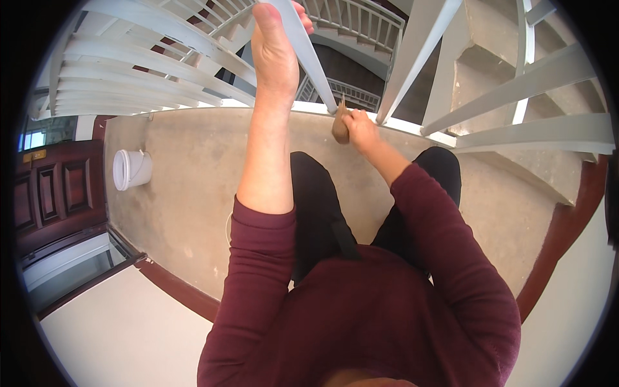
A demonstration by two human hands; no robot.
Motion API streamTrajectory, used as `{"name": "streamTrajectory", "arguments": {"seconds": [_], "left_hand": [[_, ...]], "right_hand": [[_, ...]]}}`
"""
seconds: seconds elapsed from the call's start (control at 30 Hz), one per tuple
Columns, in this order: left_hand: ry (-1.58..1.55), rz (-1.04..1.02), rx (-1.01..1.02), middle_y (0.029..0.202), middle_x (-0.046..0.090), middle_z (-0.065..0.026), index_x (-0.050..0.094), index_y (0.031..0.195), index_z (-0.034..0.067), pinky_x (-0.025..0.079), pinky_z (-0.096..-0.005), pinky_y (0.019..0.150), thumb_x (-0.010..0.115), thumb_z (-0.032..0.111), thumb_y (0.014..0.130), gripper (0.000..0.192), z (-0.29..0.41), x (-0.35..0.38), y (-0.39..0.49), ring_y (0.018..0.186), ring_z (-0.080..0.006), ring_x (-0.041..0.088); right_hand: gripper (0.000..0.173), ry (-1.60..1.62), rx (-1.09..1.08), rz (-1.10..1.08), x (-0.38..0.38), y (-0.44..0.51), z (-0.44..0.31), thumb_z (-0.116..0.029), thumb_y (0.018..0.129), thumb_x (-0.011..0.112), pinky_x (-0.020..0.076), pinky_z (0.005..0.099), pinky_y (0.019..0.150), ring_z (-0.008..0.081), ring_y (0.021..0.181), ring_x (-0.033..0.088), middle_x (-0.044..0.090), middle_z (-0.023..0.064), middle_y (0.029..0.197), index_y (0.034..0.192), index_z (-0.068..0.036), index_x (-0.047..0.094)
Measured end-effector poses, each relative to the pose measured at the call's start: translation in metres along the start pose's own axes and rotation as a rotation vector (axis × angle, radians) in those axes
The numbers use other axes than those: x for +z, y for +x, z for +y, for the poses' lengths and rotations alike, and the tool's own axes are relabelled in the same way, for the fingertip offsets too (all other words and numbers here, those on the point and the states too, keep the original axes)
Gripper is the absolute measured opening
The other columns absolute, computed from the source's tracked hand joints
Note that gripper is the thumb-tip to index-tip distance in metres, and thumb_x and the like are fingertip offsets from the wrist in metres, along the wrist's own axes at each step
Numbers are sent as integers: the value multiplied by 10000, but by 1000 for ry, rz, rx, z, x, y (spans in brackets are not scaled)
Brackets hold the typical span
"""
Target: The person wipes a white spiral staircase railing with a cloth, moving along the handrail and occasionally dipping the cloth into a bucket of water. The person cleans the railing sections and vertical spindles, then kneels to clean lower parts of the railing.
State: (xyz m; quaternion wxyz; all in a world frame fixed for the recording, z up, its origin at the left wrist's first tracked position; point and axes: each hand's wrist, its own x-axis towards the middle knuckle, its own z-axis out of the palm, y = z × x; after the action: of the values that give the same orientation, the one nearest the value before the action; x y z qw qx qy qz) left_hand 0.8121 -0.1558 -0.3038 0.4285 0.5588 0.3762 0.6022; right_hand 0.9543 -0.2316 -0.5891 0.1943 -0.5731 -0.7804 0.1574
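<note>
My left hand [276, 55] is wrapped around a white metal baluster [309, 60], with the thumb on its left side and fingertips showing on its right. Lower down, my right hand [363, 129] grips a brown cloth [340, 129]. The cloth is bunched by the foot of that same baluster, close to the white bottom rail [309, 106]. Whether it touches the metal is hard to tell. Both knees are bent beneath my arms, just back from the railing.
A white plastic bucket [138, 168] with a wire handle is on the concrete floor [193, 159] to the left, near a dark red panelled door [58, 191]. Concrete stairs [527, 174] border the right. Beyond the balusters, a stairwell [348, 67] drops to lower flights.
</note>
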Motion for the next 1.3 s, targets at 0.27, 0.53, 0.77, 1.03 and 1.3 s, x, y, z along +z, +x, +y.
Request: {"name": "streamTrajectory", "arguments": {"seconds": [0.27,0.53,0.77,1.03,1.3], "left_hand": [[-13,-6,13,861,591,-52,578,1020,34,482,-339,846,317,828,875,849,-2,-1,2,850,-173,574],[4,6,12,850,568,-46,561,989,47,468,-351,836,318,857,847,857,0,-1,3,831,-175,553],[17,-34,22,856,564,-49,558,988,42,467,-346,828,309,858,849,864,0,-3,3,830,-180,552],[19,-52,-18,857,569,-45,566,988,55,463,-353,846,320,873,832,868,4,-4,4,846,-188,553],[13,-45,-39,834,559,-45,556,961,69,449,-350,844,346,896,800,868,8,3,1,831,-190,535]], "right_hand": [[363,240,-33,11,4,-20,-66,-25,852,529,501,439,885,333,1061,563,558,139,1070,1195,-114,614],[403,-331,-187,-14,26,95,-101,-160,913,506,398,406,1003,312,1174,515,561,162,1224,1279,-4,568],[455,-645,-194,-146,54,86,-85,-177,964,493,455,400,872,319,1086,543,551,181,1287,1351,60,518],[480,-810,0,-397,76,59,-91,-193,955,516,494,433,684,344,1030,603,589,223,1283,1353,75,534],[262,-216,272,-496,16,-37,-25,-135,880,597,555,372,848,279,1058,668,663,247,1121,1082,-9,706]]}}
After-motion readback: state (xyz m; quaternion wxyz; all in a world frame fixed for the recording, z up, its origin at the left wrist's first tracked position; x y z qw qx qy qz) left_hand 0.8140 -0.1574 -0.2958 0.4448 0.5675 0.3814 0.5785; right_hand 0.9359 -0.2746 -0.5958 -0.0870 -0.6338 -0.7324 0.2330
